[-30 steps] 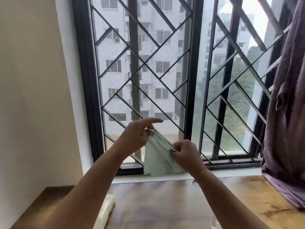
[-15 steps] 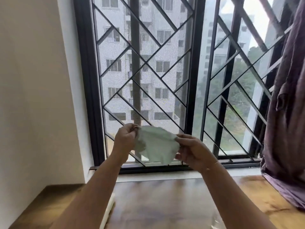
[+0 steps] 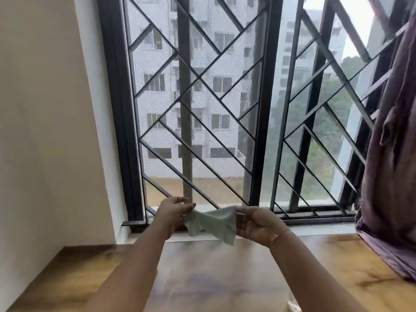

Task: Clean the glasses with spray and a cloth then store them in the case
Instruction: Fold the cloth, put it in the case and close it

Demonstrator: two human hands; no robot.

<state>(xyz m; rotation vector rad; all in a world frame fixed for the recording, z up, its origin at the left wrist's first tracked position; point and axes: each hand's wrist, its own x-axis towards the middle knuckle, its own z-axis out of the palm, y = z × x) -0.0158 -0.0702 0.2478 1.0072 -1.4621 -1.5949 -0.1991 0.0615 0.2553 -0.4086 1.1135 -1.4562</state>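
A plain cream wall [image 3: 45, 131] fills the left side, its top and left cut off by the frame. Next to it stands a dark-framed window [image 3: 117, 131] with a grille of slanted bars [image 3: 198, 79]; the building behind it looks hazy through the mesh. Low in front of the window, the left hand [image 3: 173, 212] pinches the left end of a pale green cloth [image 3: 211, 224], fingers curled; which fingertips touch the fabric is hard to tell, since the cloth bunches over them. The cloth sags crumpled between both hands in the air, above the far edge of the wooden table [image 3: 213, 278] and level with the sill. The right hand [image 3: 256, 226] pinches the cloth's upper right corner between thumb and fingers, with a thin bracelet [image 3: 280, 234] at the wrist. Both forearms run down out of the bottom edge. A small clear shiny thing [image 3: 292, 308] shows at the bottom edge, too cut off to identify. On the far right a purple curtain [image 3: 391, 154] hangs, cropped by the frame, its hem resting on the table
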